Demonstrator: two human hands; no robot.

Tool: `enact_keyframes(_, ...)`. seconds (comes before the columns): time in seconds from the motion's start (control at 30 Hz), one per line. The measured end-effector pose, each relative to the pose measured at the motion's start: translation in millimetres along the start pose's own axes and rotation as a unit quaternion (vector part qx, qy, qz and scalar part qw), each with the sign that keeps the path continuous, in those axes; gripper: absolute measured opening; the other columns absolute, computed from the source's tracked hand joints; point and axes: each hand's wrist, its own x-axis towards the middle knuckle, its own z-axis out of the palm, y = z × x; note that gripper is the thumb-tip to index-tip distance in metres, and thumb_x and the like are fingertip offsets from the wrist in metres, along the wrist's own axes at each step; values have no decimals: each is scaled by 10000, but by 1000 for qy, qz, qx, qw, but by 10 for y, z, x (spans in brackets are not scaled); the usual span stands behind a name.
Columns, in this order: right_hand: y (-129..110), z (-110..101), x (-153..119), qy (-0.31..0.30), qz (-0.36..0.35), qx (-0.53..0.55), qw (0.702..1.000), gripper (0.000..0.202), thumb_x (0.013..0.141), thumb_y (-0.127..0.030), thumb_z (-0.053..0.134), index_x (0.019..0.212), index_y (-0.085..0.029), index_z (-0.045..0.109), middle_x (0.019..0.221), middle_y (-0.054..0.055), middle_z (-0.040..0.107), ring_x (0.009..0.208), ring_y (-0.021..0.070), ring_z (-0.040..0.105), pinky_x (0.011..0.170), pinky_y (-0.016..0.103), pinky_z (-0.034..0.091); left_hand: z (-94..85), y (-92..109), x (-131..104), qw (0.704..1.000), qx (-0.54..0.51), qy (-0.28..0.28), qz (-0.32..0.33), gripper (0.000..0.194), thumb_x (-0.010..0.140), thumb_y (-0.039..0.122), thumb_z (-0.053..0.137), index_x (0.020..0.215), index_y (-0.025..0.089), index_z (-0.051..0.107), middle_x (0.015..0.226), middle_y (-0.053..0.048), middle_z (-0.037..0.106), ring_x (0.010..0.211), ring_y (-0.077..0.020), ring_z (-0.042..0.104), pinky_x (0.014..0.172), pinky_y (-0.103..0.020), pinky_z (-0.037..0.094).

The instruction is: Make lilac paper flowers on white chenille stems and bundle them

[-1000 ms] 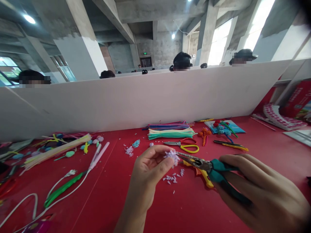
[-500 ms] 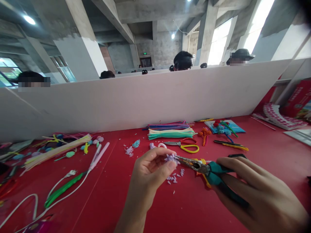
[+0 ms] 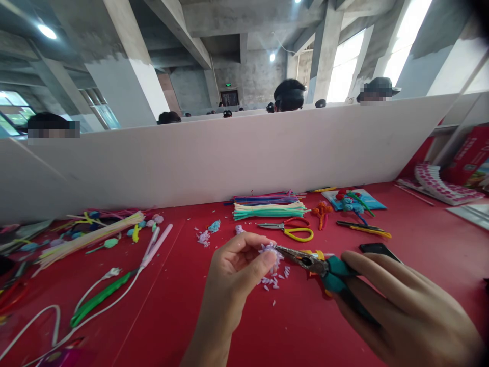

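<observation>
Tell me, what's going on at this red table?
Someone is doing fine handwork. The left hand pinches a small, spiky purple piece between its fingers, while the right hand holds green-handled pliers with their tips at the piece; whether they grip it is too small to tell. Purple bits lie on the table just below. Farther back are yellow-and-red-handled scissors and a bundle of fuzzy sticks.

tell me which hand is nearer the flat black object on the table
Right: the right hand, gripping the pliers, is just in front of the flat black object; the left hand, pinching the lilac piece, is farther left.
</observation>
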Motion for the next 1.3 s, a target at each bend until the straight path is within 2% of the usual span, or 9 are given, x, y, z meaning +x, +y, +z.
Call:
enact_keyframes(0.13,-33,-10,15,6,-42,-69,997,212,907,-190,442,819,-152,631,894,69,670,747,205,572,625,340,445,-10,-4,-1,1000,0,-2,-14,109,674,257,704,716,169,655,569,14,591,509,-86,532,525,-200,452)
enact_keyframes(0.27,-45,-27,22,3,-61,-87,994,194,900,-164,445,830,-152,625,915,69,674,724,209,557,566,344,390,-16,10,-5,1000,12,-15,-19,131,704,273,681,668,159,626,555,6,595,453,-87,534,475,-206,434)
enact_keyframes(0.5,-12,-15,-44,-21,-3,-38,999,129,886,-240,495,861,-176,604,969,85,625,830,226,568,700,358,430,27,20,-20,999,-33,-22,-17,148,711,264,690,814,166,647,603,-1,632,554,-123,610,578,-236,505)
enact_keyframes(0.7,-11,-51,-37,-22,-22,-59,998,113,841,-192,535,879,-159,635,962,101,634,806,243,599,710,397,463,60,0,10,999,-36,21,13,149,696,246,723,796,177,638,675,15,630,578,-88,588,596,-192,492)
enact_keyframes(0.83,-25,-85,-13,-17,11,20,1000,121,829,-180,527,801,-203,642,964,77,619,762,207,606,641,356,484,41,-8,43,998,-33,46,42,126,702,243,723,778,184,642,671,17,634,585,-84,576,594,-181,477)
enact_keyframes(0.93,-14,-98,-18,-37,49,84,995,126,833,-186,532,797,-229,645,998,67,605,774,191,612,621,329,487,14,-2,53,997,-34,39,54,144,685,252,741,787,186,664,695,5,640,616,-89,568,607,-179,468)
enact_keyframes(1.07,29,-103,-17,-59,80,88,991,90,843,-211,552,832,-228,639,990,67,597,760,184,601,610,328,480,-1,-1,40,998,-46,0,34,158,645,224,757,786,191,696,742,-5,652,651,-89,553,629,-168,459)
enact_keyframes(1.3,67,-68,-17,-66,70,118,988,106,840,-227,539,813,-245,640,974,62,605,722,182,588,574,336,488,-29,-1,25,1000,-23,-17,9,149,674,225,714,816,205,754,791,-20,689,733,-110,593,684,-169,477)
